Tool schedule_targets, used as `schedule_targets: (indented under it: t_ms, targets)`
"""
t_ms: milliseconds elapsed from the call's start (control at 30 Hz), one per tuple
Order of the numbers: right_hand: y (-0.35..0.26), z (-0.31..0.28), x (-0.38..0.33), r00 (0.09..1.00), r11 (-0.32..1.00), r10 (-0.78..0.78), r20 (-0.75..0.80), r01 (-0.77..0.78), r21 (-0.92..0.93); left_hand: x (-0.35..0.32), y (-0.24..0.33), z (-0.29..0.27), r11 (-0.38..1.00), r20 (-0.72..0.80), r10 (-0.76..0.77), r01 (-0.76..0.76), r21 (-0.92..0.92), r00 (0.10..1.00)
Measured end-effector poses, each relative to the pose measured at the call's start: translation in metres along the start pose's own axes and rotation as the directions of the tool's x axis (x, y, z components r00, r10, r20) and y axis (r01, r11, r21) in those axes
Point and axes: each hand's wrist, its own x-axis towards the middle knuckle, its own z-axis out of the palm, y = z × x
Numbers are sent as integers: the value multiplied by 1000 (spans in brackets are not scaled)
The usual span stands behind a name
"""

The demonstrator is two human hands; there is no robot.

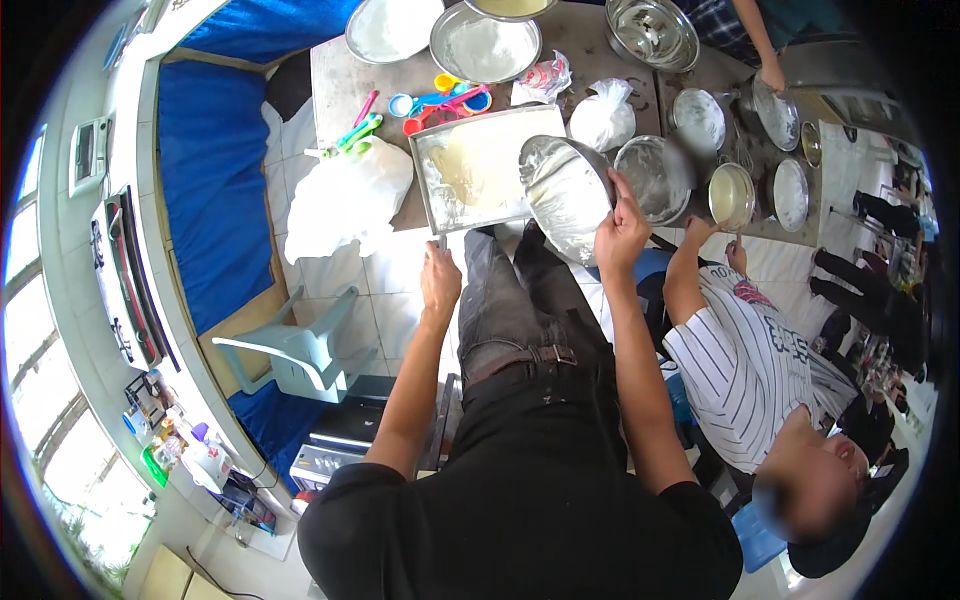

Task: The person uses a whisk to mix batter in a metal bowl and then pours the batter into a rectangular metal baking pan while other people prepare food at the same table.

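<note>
My right hand [622,236] grips the rim of a metal bowl [566,190], which is tipped on its side, its inside smeared with pale, creamy batter. Left of the bowl lies a rectangular baking pan [428,190] lined with white, and a patch of pale yellow batter [462,172] is spread in it. By the pan's near left corner, my left hand [440,275] is closed. A short thin piece sticks out of its fingers toward the pan, too small to name.
Left of the pan are a white plastic bag [350,200] and colourful measuring spoons and cups [450,102]. More bowls [486,45] stand at the back and right. A co-worker in a striped shirt [720,360] works at my right; a pale blue chair [290,350] stands at left.
</note>
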Motion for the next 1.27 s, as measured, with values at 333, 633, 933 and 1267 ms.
schedule_targets:
  t_ms: [333,633,933,1267]
  targets:
    - [-7,-7,11,1000,1000,6,14,-6,7,1,-19,9,997,82,-58,53,58,995]
    - [3,-8,20,998,995,-66,8,65,77,-10,38,-63,989,-57,12,-20,-143,998]
    - [-11,10,18,981,976,-186,61,177,128,-15,138,-67,779,-39,607,-603,-172,794]
    - [-32,5,23,980,976,-198,28,195,102,2,116,-30,773,53,628,-630,67,776]
